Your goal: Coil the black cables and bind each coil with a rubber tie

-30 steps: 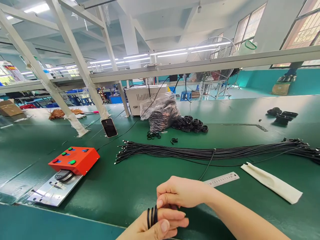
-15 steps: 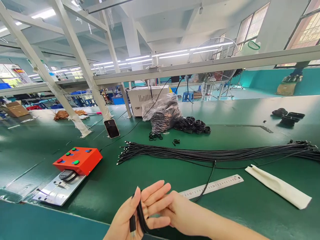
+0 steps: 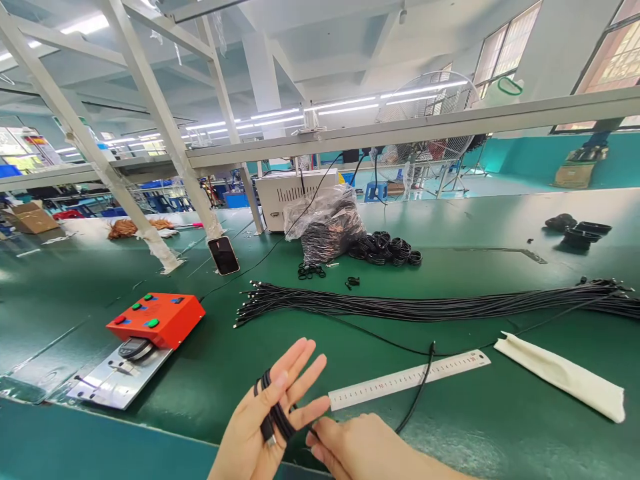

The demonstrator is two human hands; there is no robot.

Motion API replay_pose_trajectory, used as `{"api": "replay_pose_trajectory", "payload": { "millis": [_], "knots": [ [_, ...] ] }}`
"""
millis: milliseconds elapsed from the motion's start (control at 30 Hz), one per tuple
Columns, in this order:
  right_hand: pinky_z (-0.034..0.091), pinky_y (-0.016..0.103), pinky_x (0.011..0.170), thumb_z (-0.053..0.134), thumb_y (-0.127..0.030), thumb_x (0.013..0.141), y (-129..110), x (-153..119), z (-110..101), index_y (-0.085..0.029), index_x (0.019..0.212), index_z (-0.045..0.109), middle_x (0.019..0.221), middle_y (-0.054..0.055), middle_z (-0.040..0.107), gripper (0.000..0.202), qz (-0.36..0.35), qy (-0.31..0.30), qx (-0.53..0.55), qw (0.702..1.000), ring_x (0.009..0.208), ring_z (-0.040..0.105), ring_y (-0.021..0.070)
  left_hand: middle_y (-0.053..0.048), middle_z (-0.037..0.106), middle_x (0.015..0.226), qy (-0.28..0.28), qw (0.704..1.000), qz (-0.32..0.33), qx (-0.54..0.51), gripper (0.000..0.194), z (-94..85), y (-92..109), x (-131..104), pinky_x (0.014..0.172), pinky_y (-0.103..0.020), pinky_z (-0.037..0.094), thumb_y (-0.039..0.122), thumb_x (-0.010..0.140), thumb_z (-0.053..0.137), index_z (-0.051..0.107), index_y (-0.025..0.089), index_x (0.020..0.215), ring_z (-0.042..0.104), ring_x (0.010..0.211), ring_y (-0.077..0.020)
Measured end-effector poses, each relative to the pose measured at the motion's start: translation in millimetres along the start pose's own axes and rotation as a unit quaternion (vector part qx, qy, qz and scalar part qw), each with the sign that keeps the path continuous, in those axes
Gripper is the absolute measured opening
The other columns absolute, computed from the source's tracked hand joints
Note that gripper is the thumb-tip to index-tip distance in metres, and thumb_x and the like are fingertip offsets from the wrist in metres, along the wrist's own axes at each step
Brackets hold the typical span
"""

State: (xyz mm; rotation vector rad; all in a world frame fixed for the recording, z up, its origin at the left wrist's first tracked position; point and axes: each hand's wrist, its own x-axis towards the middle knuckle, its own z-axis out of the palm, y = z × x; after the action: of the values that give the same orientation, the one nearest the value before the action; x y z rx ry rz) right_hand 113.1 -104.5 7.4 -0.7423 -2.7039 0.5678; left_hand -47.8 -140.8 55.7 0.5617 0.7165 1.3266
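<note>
A black cable (image 3: 283,423) is looped round the palm of my left hand (image 3: 255,427), with its metal-tipped plug (image 3: 269,437) hanging at the palm. The thumb lies against the loops while the other fingers stretch out and spread. Just right of it, my right hand (image 3: 367,443) is closed, its thumb and index finger pinching the cable where it leaves the coil. From beyond that hand, the cable's free end (image 3: 419,399) runs across a steel ruler (image 3: 370,390). Farther back lies a long bundle of straight black cables (image 3: 375,308).
An orange box with buttons (image 3: 160,320) and a metal gauge plate (image 3: 107,380) stand at left. A phone (image 3: 223,255) leans on a post. Coiled cables (image 3: 387,250) sit by a plastic bag (image 3: 333,230). A folded white sleeve (image 3: 560,377) lies at right.
The cable now makes more loops round my left hand, which has tilted more upright. My right hand has moved down and toward me, and the cable's free end has slid along the ruler.
</note>
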Motion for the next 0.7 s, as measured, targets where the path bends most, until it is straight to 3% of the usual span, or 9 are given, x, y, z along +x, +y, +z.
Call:
{"api": "replay_pose_trajectory", "payload": {
  "millis": [133,267,367,467,600,700],
  "knots": [
    [0.022,0.026,0.039,0.058,-0.024,0.086,-7.0,-5.5,-5.7,-0.020,0.075,0.049,0.055,-0.002,0.063,0.014,-0.006,0.033,-0.164,0.986,0.042,0.058,0.0158,-0.009,0.052,0.144,0.051,0.999,0.016,0.004,0.034,-5.8,-3.4,8.3,0.104,-0.046,0.047,0.017,0.093,0.047,0.067,0.017,0.120,0.037,0.139,-0.0318],
    [0.024,0.026,0.045,0.057,-0.015,0.085,-10.1,-0.2,-45.1,-0.019,0.074,0.050,0.070,0.000,0.065,0.014,-0.108,0.029,-0.169,0.979,0.056,0.059,0.0137,-0.012,0.059,0.137,0.074,0.997,-0.012,0.014,0.029,-13.9,-13.9,11.1,0.107,-0.047,0.043,0.020,0.090,0.054,0.070,0.016,0.114,0.039,0.137,-0.0328],
    [0.025,0.026,0.050,0.059,-0.022,0.090,-2.7,14.0,-76.0,-0.019,0.080,0.056,0.076,0.000,0.064,0.010,-0.144,0.057,-0.147,0.977,0.066,0.057,0.0129,-0.012,0.063,0.132,0.058,0.996,-0.060,0.037,0.028,-10.2,-19.5,6.7,0.102,-0.045,0.047,0.028,0.089,0.061,0.071,0.017,0.112,0.046,0.132,-0.0337],
    [0.024,0.024,0.050,0.065,-0.029,0.088,11.0,30.8,-93.7,-0.019,0.078,0.060,0.074,-0.002,0.061,0.015,-0.108,0.080,-0.111,0.985,0.061,0.053,0.0103,-0.015,0.064,0.130,0.006,0.992,-0.118,0.033,0.037,-0.1,-22.4,-0.2,0.089,-0.041,0.056,0.040,0.090,0.056,0.071,0.013,0.111,0.058,0.121,-0.0345],
    [0.031,0.020,0.056,0.065,-0.033,0.088,31.0,42.8,-90.2,-0.021,0.081,0.067,0.079,-0.003,0.064,0.014,-0.069,0.100,-0.006,0.993,0.068,0.058,0.0094,-0.020,0.072,0.113,-0.042,0.981,-0.185,0.028,0.043,0.2,-20.8,-6.0,0.066,-0.027,0.061,0.041,0.095,0.046,0.073,0.008,0.105,0.075,0.084,-0.0244],
    [0.036,0.020,0.060,0.059,-0.035,0.092,39.0,38.6,-74.3,-0.022,0.084,0.069,0.079,-0.001,0.067,0.018,-0.018,0.097,0.029,0.995,0.069,0.060,0.0112,-0.015,0.079,0.084,-0.058,0.986,-0.154,0.004,0.040,-19.9,-11.4,-4.2,0.048,-0.015,0.054,0.033,0.097,0.043,0.075,0.008,0.099,0.071,0.051,-0.0121]
  ]
}}
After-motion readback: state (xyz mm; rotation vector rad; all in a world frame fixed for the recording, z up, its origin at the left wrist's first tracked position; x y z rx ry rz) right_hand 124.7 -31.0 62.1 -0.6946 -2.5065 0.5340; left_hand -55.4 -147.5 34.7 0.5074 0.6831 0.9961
